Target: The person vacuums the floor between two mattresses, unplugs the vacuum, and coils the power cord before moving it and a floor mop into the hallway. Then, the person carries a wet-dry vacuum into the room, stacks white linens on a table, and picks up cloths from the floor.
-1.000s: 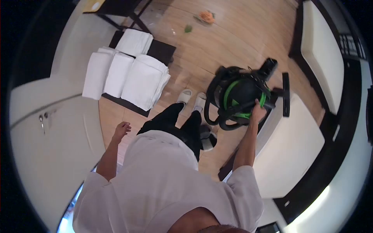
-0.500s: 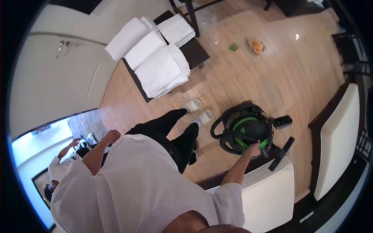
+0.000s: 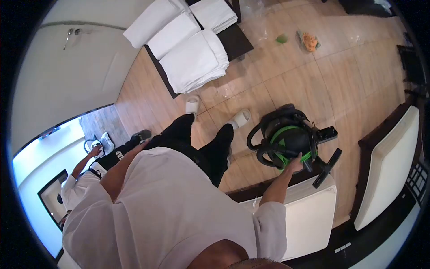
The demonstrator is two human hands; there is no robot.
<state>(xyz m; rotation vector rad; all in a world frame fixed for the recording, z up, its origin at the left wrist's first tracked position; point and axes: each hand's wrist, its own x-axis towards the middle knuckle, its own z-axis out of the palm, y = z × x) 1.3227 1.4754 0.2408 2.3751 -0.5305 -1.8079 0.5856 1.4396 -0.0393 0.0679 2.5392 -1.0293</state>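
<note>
My right hand [image 3: 295, 165] is closed on the top of a black and green vacuum cleaner [image 3: 291, 139], its arm stretched out to the right. The vacuum's black hose loops along its left side, and a flat black floor nozzle [image 3: 327, 168] sticks out at its lower right. My left arm hangs down beside my body. My left hand [image 3: 141, 145] shows only in part past my white shirt, near my black trousers, and its fingers are hidden. My feet in white slippers [image 3: 241, 118] stand apart on the wood-look floor.
Folded white linens [image 3: 192, 58] are stacked on a dark low table [image 3: 237, 42] ahead. Orange scraps [image 3: 309, 41] and a green bit [image 3: 281, 39] lie on the floor. Cream mattresses [image 3: 309, 219] lie at right. Another person [image 3: 83, 184] bends beyond the door [image 3: 76, 85] at left.
My feet have moved apart, the left one shifting leftward. My left hand has dropped closer to my body. The vacuum stays under my right hand. The other person has shifted.
</note>
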